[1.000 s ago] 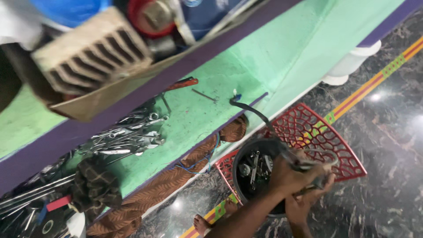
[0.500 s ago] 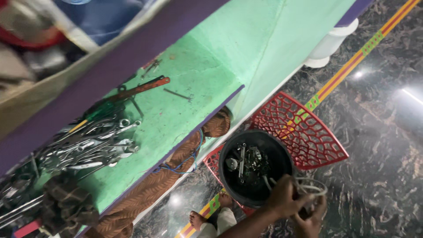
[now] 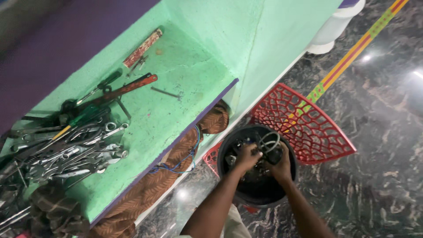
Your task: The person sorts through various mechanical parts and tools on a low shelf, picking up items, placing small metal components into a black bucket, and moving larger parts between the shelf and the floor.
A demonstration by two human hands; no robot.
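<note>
Reaching down from the bottom edge of the view, both forearms end inside a black bucket that stands on the dark marbled floor. The left hand is curled shut on something among the contents; what it grips is too dark to make out. The right hand is closed around a dark rounded part, with a loop of pale wire standing up just above it. The two hands sit close together, nearly touching. The rest of the bucket's load reads only as small dark metal pieces, not separable.

Under the bucket and spreading to its right lies a red lattice panel of plastic, flat on the floor; the bucket covers its near corner.

Left of the bucket, a brown patterned cloth hangs off the edge of a green shelf, with a thin blue wire draped over it. The cloth's lower end is cut off by the frame.

Farther left on the shelf: a heap of steel spanners, tangled, count not readable. Behind them, a red-handled tool, a green-handled screwdriver and a black-handled screwdriver. Farthest back, a short rusty bar.

At top right, a white rounded object, cut off by the frame edge.
</note>
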